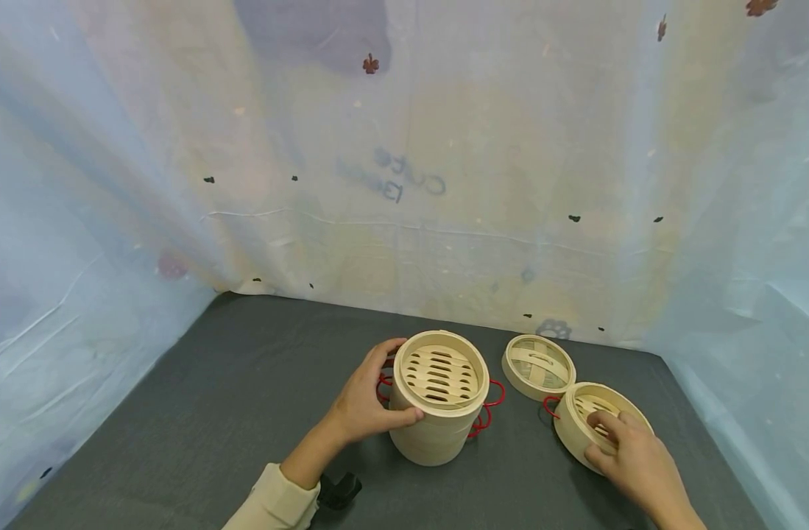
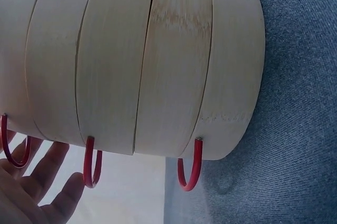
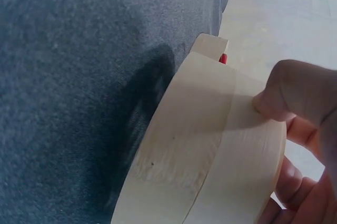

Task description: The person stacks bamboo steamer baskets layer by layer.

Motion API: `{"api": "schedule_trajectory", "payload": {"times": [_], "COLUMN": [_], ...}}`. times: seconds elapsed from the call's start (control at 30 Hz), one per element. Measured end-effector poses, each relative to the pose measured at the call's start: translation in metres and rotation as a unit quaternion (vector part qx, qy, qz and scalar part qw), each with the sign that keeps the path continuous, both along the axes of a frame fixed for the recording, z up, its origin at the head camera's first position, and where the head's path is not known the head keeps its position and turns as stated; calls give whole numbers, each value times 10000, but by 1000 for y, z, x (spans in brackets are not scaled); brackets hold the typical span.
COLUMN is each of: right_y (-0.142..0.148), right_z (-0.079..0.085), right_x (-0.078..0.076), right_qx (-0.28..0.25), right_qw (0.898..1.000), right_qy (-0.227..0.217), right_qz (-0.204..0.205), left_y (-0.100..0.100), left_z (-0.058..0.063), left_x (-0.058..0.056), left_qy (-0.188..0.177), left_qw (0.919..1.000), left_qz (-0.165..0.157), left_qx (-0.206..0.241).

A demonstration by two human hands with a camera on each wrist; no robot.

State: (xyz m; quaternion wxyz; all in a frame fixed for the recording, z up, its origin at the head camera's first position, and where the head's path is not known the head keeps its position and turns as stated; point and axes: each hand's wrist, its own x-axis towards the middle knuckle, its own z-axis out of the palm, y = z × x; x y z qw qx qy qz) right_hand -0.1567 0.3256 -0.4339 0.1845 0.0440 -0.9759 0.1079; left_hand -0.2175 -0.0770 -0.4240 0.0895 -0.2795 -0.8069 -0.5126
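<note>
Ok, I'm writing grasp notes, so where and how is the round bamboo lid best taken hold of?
Probably by the strap across the lid's top, pinched from above: the lid lies strap side up, the strap looks raised, and the low steamer basket crowds its near right rim.

And you've got two hands in play: one left hand [image 1: 367, 401] low at the centre, one right hand [image 1: 634, 462] at lower right. Count one stack [image 1: 437, 434] of steamer baskets in the lower middle, one lone basket [image 1: 572, 427] at lower right, one lid [image 1: 540, 366] above it! Your left wrist view shows three red handles [image 2: 196, 166] along its lower part. Up top in the head view, three brown marks [image 1: 371, 65]; underneath everything, one bench [image 1: 179, 412].
</note>
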Motion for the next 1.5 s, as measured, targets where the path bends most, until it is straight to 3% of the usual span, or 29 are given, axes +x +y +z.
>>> {"api": "schedule_trajectory", "payload": {"times": [0.23, 0.6, 0.93, 1.13, 1.5], "right_y": [-2, -1, -3, -4, -11], "right_z": [5, 9, 16, 24, 42], "right_x": [1, 0, -3, -6, -11], "right_qx": [35, 78, 92, 116, 195], "right_qw": [9999, 9974, 9960, 9934, 9927], "right_qy": [120, 699, 851, 1066, 1073], "right_qz": [-22, 159, 267, 412, 525], "left_y": [0, 1, 0, 1, -1], "left_z": [-1, 1, 2, 2, 2], "left_x": [-1, 1, 1, 2, 2], "left_qy": [-39, -107, 49, -45, -36], "left_qw": [10000, 9999, 10000, 9999, 10000], "left_qz": [20, -37, -12, -57, -81], "left_qx": [-15, 82, -10, 86, 40]}}
